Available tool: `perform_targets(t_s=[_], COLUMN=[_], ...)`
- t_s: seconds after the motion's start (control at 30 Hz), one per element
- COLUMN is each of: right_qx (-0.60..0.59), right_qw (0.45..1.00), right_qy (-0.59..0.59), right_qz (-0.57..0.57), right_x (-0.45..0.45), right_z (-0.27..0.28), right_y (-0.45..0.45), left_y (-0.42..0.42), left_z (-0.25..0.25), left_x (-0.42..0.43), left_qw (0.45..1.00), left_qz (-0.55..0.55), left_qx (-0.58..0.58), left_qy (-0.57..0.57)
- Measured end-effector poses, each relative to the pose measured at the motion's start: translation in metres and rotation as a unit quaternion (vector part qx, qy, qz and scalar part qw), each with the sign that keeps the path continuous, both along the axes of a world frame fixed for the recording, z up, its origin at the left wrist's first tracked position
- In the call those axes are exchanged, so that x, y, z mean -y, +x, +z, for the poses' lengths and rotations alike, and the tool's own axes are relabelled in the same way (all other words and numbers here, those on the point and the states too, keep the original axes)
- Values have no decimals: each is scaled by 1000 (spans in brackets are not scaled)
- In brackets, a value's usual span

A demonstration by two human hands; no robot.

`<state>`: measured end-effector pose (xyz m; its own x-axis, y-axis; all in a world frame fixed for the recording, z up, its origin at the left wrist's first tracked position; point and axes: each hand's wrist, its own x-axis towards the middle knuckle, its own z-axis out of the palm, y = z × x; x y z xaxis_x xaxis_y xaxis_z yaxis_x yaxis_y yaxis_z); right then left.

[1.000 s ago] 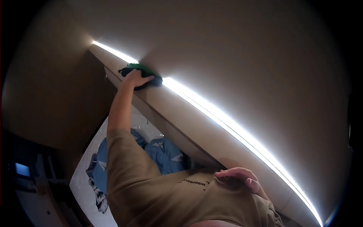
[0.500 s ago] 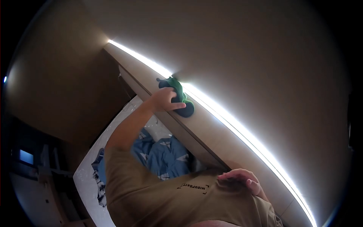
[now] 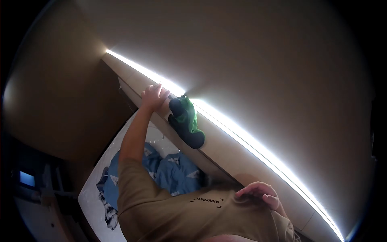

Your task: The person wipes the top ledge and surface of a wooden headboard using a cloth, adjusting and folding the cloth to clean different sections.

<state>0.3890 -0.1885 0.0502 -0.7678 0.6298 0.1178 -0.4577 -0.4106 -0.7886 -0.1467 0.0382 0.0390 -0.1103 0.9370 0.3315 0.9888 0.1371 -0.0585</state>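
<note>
My left hand (image 3: 154, 97) reaches up to the pale wooden ledge (image 3: 225, 155), its fingers spread over the edge by the light strip, with nothing visible in them. Just right of it, apart from the fingertips, a soft-looking green and dark blue thing (image 3: 186, 123) with rounded ends lies across the ledge; its kind is unclear. One end of it hangs over the lower edge. My right hand (image 3: 261, 192) rests near my chest beside the ledge, its fingers loosely bent and the thumb apart, seemingly holding nothing.
A bright light strip (image 3: 258, 143) runs along the ledge against the plain wall (image 3: 274, 68). Below the ledge, blue patterned bedding (image 3: 175, 169) lies on a white, shiny-covered mattress (image 3: 92, 197). A small lit panel (image 3: 27, 178) shows at far left.
My left hand has let go of the green and dark blue thing and moved left along the ledge. The thing now sits lower in view. My right hand has barely moved.
</note>
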Motion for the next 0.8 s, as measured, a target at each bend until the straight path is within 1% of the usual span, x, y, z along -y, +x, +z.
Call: perform_targets(t_s=[0.13, 0.23, 0.33, 0.43, 0.47, 0.57, 0.67, 0.77, 0.8], right_qx=[-13, -26, -23, -13, -11, -11, -8, -15, -16], right_qw=[1000, 999, 999, 999, 1000, 999, 1000, 1000, 1000], right_qy=[-26, -43, -50, -30, -20, -30, -16, -2, -1], right_qz=[-7, -7, -4, -4, -5, 2, 20, 20, 18], right_x=[-2, -3, -2, -4, -4, -1, -4, -1, -1], right_z=[4, 5, 7, 8, 8, 9, 9, 2, 3], right_y=[-3, -7, -8, -9, -9, -10, -6, -3, -4], left_y=[7, 3, -10, -18, -19, -13, 1, 31, 60], left_z=[16, 14, -4, -20, -22, -10, -1, -11, 5], left_x=[-8, -15, -16, -16, -17, -17, -9, 15, 41], left_qw=[996, 993, 995, 996, 997, 994, 994, 996, 991], left_qz=[36, 46, 36, 38, 35, 36, 72, -16, -76], left_qx=[5, 26, 42, 63, 37, 19, 30, 80, 112], left_qy=[-84, -106, -87, -52, -60, -102, -81, 44, 22])
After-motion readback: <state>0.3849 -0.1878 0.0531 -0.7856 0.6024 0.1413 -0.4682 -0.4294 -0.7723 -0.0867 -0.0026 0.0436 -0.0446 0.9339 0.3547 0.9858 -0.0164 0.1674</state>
